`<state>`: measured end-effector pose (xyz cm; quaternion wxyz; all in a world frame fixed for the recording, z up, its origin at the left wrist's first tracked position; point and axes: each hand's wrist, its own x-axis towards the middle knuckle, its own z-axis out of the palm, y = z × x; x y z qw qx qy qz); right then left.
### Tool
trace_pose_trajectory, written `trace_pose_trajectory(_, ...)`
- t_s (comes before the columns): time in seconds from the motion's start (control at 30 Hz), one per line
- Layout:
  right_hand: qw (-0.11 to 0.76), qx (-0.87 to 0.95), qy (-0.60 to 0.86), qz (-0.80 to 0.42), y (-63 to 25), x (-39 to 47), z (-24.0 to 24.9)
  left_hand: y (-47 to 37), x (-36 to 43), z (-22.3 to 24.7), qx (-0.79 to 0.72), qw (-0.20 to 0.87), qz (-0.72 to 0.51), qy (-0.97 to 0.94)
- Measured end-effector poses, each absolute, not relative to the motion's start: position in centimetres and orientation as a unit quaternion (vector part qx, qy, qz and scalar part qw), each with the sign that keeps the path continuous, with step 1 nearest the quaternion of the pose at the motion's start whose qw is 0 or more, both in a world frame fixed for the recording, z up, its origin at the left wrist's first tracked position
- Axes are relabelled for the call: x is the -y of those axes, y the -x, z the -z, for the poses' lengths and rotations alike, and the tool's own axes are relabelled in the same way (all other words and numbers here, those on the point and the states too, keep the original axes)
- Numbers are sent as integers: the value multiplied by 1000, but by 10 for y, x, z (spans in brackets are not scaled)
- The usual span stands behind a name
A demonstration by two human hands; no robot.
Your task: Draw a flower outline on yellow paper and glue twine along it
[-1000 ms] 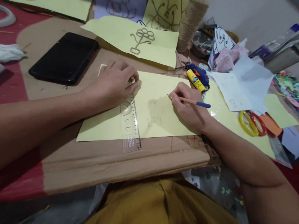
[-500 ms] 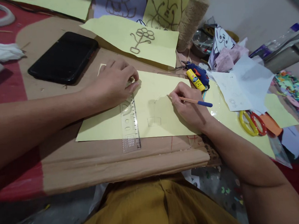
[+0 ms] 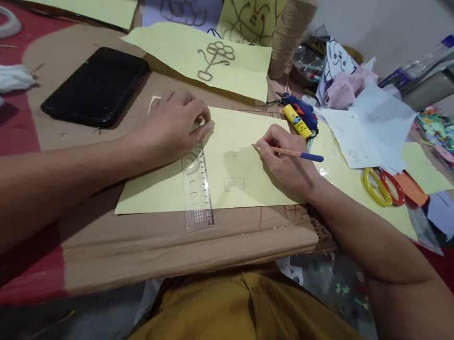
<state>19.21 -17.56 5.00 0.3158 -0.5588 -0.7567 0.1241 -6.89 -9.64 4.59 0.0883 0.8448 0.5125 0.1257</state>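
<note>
A yellow sheet (image 3: 165, 188) lies in front of me with a small pencilled box and faint lines on it. My right hand (image 3: 283, 155) grips a pencil (image 3: 302, 155) with a blue end, its tip at the sheet's right part. My left hand (image 3: 183, 118) rests on the sheet's upper left, fingers curled over the top of a clear ruler (image 3: 197, 193); what its fingertips hold, if anything, is hidden. The ruler's lower end sticks out past the sheet's near edge.
Behind the sheet are a black phone (image 3: 97, 88), a yellow sheet with a flower design (image 3: 238, 67) and a twine roll (image 3: 292, 31). To the right lie a glue stick (image 3: 297, 121), a blue glue gun (image 3: 305, 112), scissors (image 3: 377, 187) and paper scraps (image 3: 453, 147).
</note>
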Motion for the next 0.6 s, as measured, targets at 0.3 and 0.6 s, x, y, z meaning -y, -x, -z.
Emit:
trace_pose_trajectory(0.3, 319, 756, 555, -135, -192, 176, -51, 70, 95, -45, -516, 103, -138, -839)
trace_pose_trajectory(0.6, 343, 743, 554, -154, -192, 176, -49, 71, 96, -46, -513, 97, -131, -843)
